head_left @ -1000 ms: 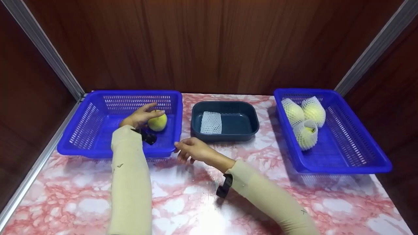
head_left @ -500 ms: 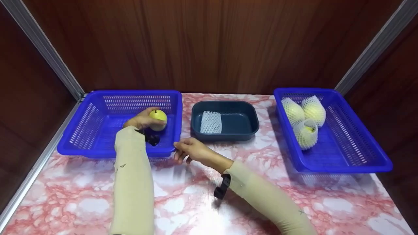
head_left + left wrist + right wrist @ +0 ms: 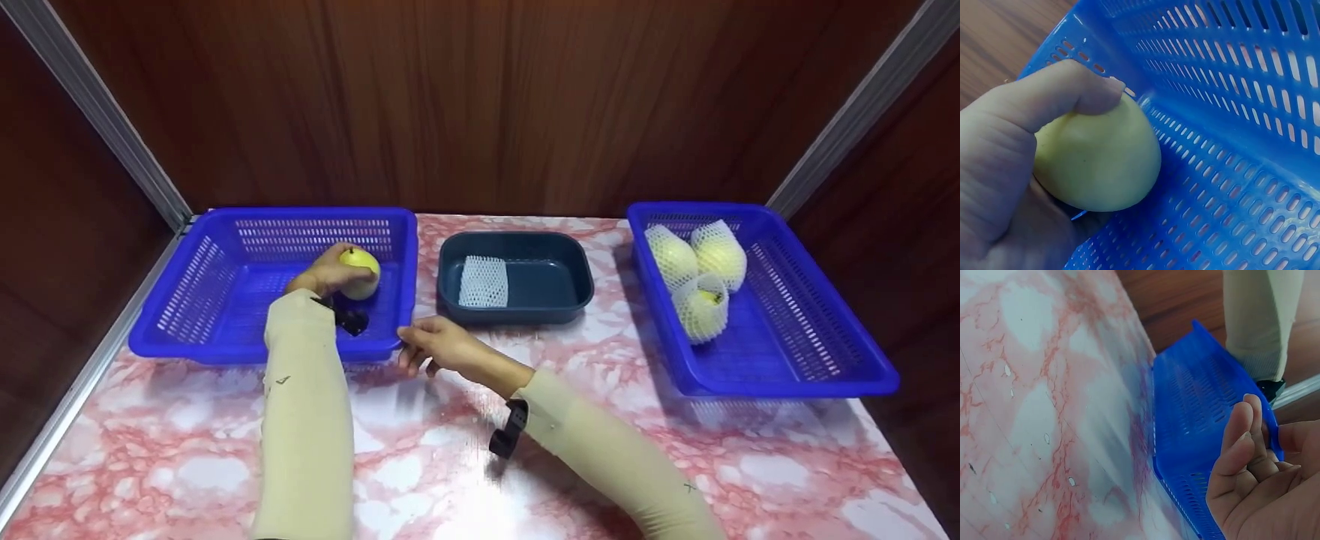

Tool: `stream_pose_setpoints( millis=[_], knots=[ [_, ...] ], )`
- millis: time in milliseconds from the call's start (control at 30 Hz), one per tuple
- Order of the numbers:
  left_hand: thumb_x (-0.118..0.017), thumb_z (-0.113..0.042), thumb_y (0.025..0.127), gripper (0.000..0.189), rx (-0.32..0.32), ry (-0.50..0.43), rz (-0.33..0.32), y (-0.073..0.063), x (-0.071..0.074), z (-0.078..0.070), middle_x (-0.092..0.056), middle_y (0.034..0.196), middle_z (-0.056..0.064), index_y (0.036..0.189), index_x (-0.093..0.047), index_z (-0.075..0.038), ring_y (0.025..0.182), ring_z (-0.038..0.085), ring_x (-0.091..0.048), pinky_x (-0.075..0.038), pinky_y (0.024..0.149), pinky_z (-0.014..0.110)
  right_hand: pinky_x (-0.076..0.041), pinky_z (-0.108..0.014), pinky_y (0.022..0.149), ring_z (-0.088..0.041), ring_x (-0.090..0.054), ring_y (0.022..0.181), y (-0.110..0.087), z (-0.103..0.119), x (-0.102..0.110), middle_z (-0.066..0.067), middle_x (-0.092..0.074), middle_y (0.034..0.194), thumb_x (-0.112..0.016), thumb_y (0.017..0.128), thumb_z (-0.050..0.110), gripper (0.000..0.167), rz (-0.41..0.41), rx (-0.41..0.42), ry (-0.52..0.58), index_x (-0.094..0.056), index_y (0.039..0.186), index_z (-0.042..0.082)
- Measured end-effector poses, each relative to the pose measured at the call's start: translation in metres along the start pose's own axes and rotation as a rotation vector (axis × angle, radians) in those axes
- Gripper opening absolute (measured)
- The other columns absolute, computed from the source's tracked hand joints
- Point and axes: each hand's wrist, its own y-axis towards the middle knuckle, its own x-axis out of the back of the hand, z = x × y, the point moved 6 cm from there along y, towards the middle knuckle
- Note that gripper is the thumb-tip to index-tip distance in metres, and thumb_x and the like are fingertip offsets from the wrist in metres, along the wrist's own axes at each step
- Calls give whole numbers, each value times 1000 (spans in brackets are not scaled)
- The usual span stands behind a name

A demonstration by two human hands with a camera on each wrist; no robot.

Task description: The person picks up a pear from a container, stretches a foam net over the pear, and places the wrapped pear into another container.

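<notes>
In the head view my left hand [image 3: 324, 274] reaches into the left blue basket [image 3: 187, 350] and grips a yellow-green pear [image 3: 361, 259]. Its thumb lies across the near side, and the pear's stem points up. The left wrist view shows the thumb curled over the pear [image 3: 1103, 163], with the other fingers mostly hidden beneath. My right hand [image 3: 454, 346] is at the same basket's front right corner. There, thumb and forefinger pinch the basket rim, while the remaining fingers hang loosely curled outside, as the right wrist view shows.
A dark rectangular tub [image 3: 517, 318] stands mid-table, holding white foam net sleeves [image 3: 484, 283]. At the right, another blue basket [image 3: 795, 389] contains three net-wrapped pears [image 3: 701, 315]. Wood panels [image 3: 480, 105] close off the back and sides of the marbled table [image 3: 420, 480].
My left hand has moved slightly right and closed round the pear, whose stem has come into sight; the pear has risen slightly. The right hand stays at the basket corner.
</notes>
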Motion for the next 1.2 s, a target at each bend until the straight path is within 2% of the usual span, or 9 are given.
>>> stream_pose_setpoints(
  millis=[167, 333, 567, 667, 800, 1000, 1200],
  knots=[
    [-67, -8, 90, 69, 24, 7, -37, -2, 4, -1, -43, 141, 28, 146, -32, 11, 126, 36, -45, -41, 109, 41, -42, -20, 46, -11, -60, 59, -1, 1, -1, 0, -66, 70, -47, 109, 17, 32, -2, 6, -5, -61, 106, -11],
    [-66, -8, 90, 74, 51, -51, -58, -5, 8, -2, -39, 144, 28, 150, -27, 9, 127, 36, -44, -43, 108, 40, -42, -20, 46, -11, -61, 59, -1, 0, -1, 0, -66, 71, -47, 109, 18, 33, -3, 7, -5, -61, 108, -12],
    [-65, -7, 88, 73, 70, -101, -69, -4, 8, 0, -34, 146, 31, 145, -21, 7, 128, 38, -44, -44, 107, 43, -42, -21, 47, -11, -61, 59, -2, 2, -1, 0, -66, 71, -47, 109, 18, 27, 5, 8, 0, -62, 100, -3],
    [-65, -8, 88, 73, 97, -119, -80, -5, 8, 0, -28, 149, 31, 142, -17, 3, 131, 39, -42, -44, 108, 44, -42, -21, 47, -11, -61, 59, -1, 2, -1, 0, -66, 70, -47, 109, 18, 27, 1, 9, -4, -62, 100, -3],
    [-64, -10, 90, 73, 119, -109, -59, -8, 10, -1, -26, 152, 31, 144, -17, 4, 133, 40, -42, -43, 110, 46, -42, -21, 47, -12, -61, 59, -1, 1, 0, 0, -66, 70, -47, 109, 18, 29, -7, 9, -8, -63, 103, -6],
    [-63, -10, 92, 75, 97, -113, -42, -12, 15, -5, -28, 152, 29, 149, -18, 4, 131, 40, -44, -47, 106, 46, -42, -21, 47, -13, -61, 60, -1, 1, 0, -1, -66, 71, -47, 109, 17, 29, -13, 2, -12, -63, 103, -5],
    [-60, -12, 91, 62, 55, -140, -33, -14, 20, -7, -39, 136, 21, 142, -30, 3, 115, 31, -50, -53, 90, 38, -43, -21, 47, -12, -61, 59, -1, 1, 0, -1, -65, 71, -48, 109, 18, 30, -23, 0, -15, -63, 106, -7]
  ],
)
